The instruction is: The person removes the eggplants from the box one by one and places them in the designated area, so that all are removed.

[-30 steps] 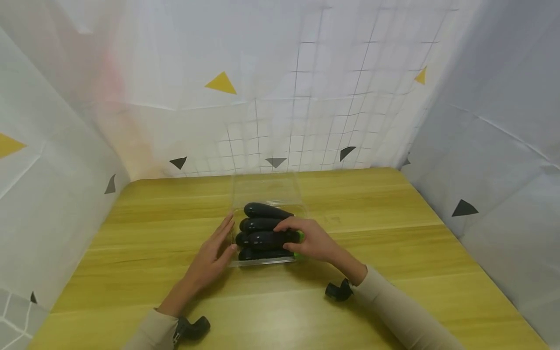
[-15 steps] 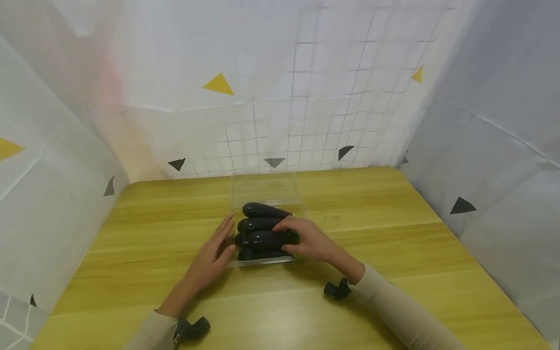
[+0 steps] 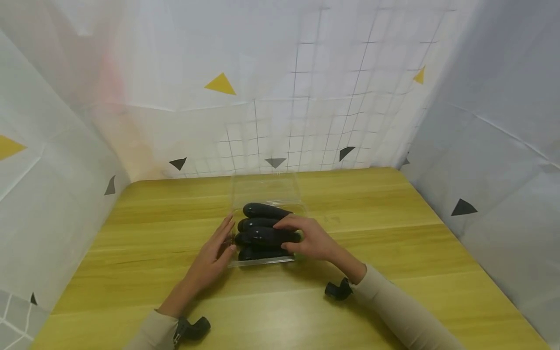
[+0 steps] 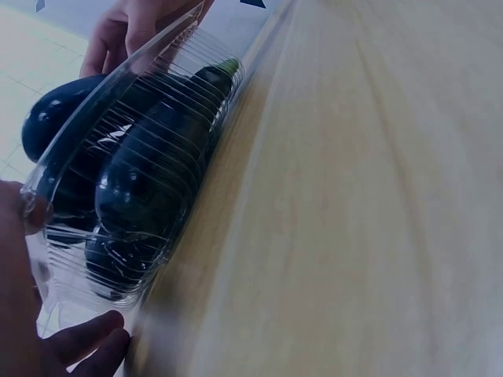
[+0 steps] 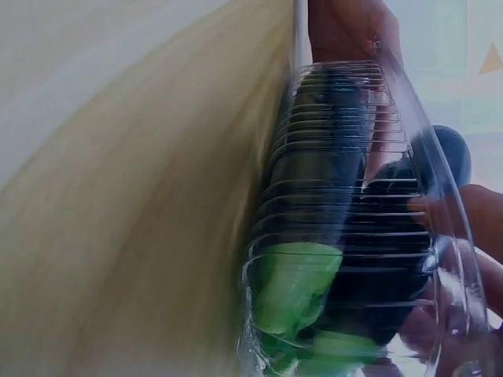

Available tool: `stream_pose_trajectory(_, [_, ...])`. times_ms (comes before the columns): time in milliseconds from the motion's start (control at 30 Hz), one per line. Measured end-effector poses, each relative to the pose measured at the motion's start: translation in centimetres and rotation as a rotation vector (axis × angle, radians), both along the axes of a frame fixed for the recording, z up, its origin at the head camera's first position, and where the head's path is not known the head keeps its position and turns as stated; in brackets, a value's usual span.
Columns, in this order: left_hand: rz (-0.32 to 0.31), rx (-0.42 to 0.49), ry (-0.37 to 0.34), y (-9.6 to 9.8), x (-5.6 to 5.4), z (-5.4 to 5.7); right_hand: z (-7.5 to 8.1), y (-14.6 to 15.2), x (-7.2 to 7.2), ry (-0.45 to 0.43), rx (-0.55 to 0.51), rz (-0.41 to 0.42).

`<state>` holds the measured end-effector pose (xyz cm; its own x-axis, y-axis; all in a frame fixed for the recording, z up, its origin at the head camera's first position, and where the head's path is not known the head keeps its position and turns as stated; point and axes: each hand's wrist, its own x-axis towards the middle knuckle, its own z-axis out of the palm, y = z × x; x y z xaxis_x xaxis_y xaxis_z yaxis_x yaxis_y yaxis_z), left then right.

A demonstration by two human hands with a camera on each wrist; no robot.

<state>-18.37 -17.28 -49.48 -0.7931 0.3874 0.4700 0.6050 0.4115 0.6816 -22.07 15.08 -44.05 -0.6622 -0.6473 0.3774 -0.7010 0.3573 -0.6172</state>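
Several dark eggplants lie side by side in a clear plastic clamshell box [image 3: 262, 263], its lid folded open toward the wall. My right hand [image 3: 308, 238] pinches one eggplant [image 3: 262, 236] near its right end, thumb on the near side and fingers on the far side. That eggplant sits on top of the others, and its stem end is mostly behind the hand. My left hand [image 3: 213, 255] rests with extended fingers against the box's left side. Through the ribbed wall, the right wrist view shows green stem caps [image 5: 299, 287] at the box's right end.
The box stands on a yellow wood-grain table [image 3: 372, 209]. White sheeting [image 3: 175, 131] with yellow and dark triangles encloses the back and sides. A black wrist device [image 3: 194, 328] sits at the left cuff, another black wrist device [image 3: 338, 290] at the right.
The eggplant under my right hand has turned and shifted slightly, and its green end shows less now. Box and left hand have stayed in place.
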Motion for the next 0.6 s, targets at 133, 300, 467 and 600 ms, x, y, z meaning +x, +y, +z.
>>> stream_pose_trajectory(133, [-0.003,0.003,0.001,0.0,0.1,0.1,0.4,0.0,0.2,-0.010,-0.034,0.005])
stream_pose_trajectory(300, [-0.012,0.019,-0.001,0.1,0.2,0.1,0.8,-0.1,0.4,-0.022,-0.048,-0.005])
stream_pose_trajectory(467, [-0.010,0.017,-0.006,0.2,0.3,0.3,1.2,-0.1,0.5,-0.017,-0.070,-0.019])
stream_pose_trajectory(600, [-0.011,0.019,-0.008,0.2,0.3,0.3,1.6,-0.1,0.5,-0.017,-0.086,-0.032])
